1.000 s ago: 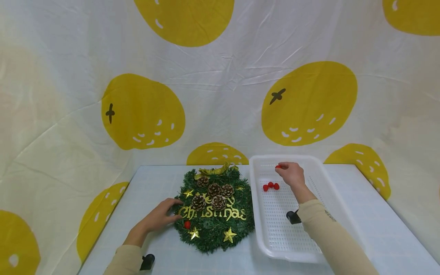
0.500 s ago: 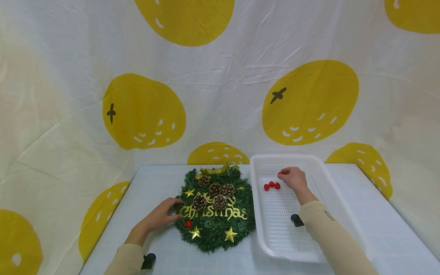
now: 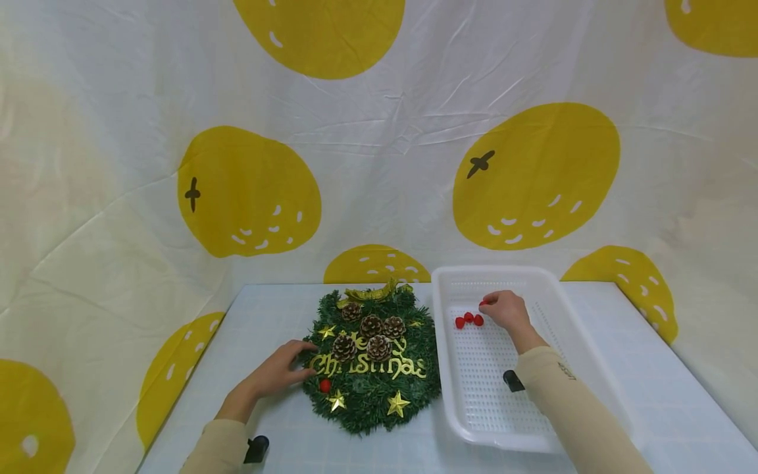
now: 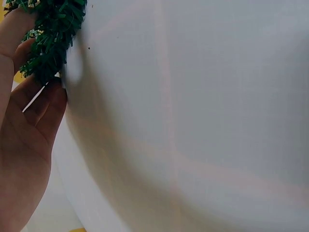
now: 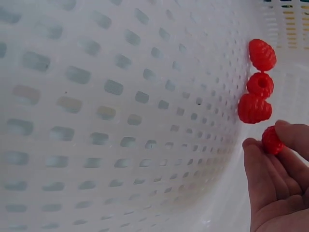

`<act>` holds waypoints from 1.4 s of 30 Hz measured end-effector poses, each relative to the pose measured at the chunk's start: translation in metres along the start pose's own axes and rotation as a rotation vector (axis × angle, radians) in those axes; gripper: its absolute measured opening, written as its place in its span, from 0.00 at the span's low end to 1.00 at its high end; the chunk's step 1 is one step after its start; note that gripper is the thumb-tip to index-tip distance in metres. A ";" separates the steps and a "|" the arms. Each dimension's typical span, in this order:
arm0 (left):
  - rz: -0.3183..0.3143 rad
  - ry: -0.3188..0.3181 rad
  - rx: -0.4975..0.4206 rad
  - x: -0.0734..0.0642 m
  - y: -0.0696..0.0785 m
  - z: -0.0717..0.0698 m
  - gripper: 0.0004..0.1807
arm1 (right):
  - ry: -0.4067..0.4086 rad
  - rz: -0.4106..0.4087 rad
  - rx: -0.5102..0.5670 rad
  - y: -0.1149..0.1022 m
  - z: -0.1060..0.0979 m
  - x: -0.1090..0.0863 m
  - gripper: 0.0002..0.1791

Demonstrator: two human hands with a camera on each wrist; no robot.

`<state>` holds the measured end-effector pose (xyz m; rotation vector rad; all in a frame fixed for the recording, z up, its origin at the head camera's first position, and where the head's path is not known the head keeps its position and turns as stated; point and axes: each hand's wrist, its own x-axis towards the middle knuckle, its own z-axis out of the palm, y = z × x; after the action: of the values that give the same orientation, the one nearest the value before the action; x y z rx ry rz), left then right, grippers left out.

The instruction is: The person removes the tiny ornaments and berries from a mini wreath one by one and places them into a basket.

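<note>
A green Christmas wreath (image 3: 367,415) with gold "Merry Christmas" lettering, pinecones (image 3: 379,347), gold stars (image 3: 398,403) and one red raspberry (image 3: 325,386) lies on the table. My left hand (image 3: 275,372) grips its left edge; in the left wrist view green tinsel (image 4: 55,38) sits between thumb and fingers. Inside a white plastic basket (image 3: 491,408), my right hand (image 3: 508,313) pinches a small toy raspberry (image 5: 273,140) between thumb and fingertips. Three more red raspberries (image 5: 255,108) lie in a cluster on the basket floor beside those fingertips.
The perforated basket stands right of the wreath, its raised rim (image 3: 445,395) close to the greenery. A pale checked cloth (image 3: 278,434) covers the table. Behind hangs a white curtain (image 3: 379,197) printed with large yellow fruit.
My right hand, with the raspberry pinched in it, has come lower and slightly right in the basket, nearer the cluster. The left hand keeps its place at the wreath.
</note>
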<state>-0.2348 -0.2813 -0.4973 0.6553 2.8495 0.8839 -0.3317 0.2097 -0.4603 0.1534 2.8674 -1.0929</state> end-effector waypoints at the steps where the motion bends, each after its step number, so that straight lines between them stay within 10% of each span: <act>1: 0.000 -0.001 0.001 0.000 0.000 0.000 0.28 | -0.002 0.002 -0.001 0.000 0.000 0.000 0.21; 22: -0.015 0.008 0.003 -0.004 0.002 0.002 0.29 | -0.007 -0.003 -0.032 -0.001 -0.005 -0.001 0.20; 42: 0.005 0.013 0.008 -0.001 0.002 0.001 0.28 | 0.056 -0.183 0.078 -0.075 -0.039 -0.040 0.23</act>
<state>-0.2329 -0.2797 -0.4968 0.6599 2.8653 0.8813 -0.3020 0.1771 -0.3776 -0.0774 2.9377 -1.2513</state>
